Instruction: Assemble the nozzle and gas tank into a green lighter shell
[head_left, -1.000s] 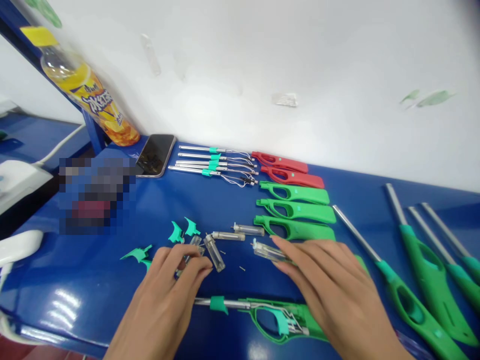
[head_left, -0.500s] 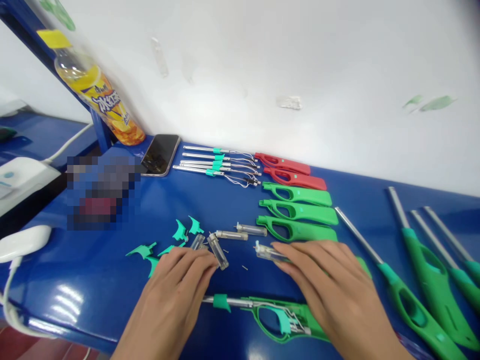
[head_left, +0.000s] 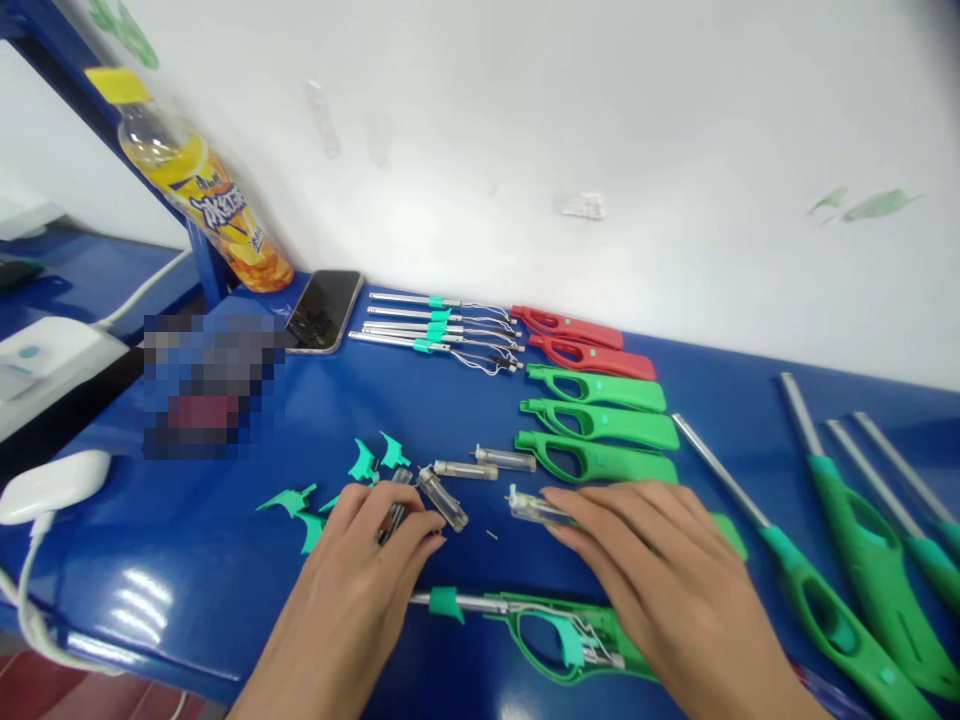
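Note:
My right hand (head_left: 660, 560) pinches a clear lighter fuel tank (head_left: 529, 507) by one end, its valve end pointing left. My left hand (head_left: 352, 570) is bent over a small pile, thumb and forefinger tips close together; whatever lies between them is too small to make out. Beside those fingertips rests a loose fuel tank (head_left: 444, 500). Below both hands lies an opened green lighter half (head_left: 525, 660), with a metal tube (head_left: 480, 603), white wires and a teal trigger (head_left: 568, 640) set in it. Part of this shell is hidden by my right hand.
Teal triggers (head_left: 289, 500) lie left of the pile. Farther back are metal tubes with wires (head_left: 405, 313), red shells (head_left: 592, 358) and green shells (head_left: 600, 460). Finished-looking long lighters (head_left: 817, 610) lie right. A phone (head_left: 326, 310) and drink bottle (head_left: 217, 210) stand back left.
My left hand has shifted slightly and its fingers have rearranged over the pile. The tank beside them has turned a little. My right hand keeps its fuel tank in nearly the same place.

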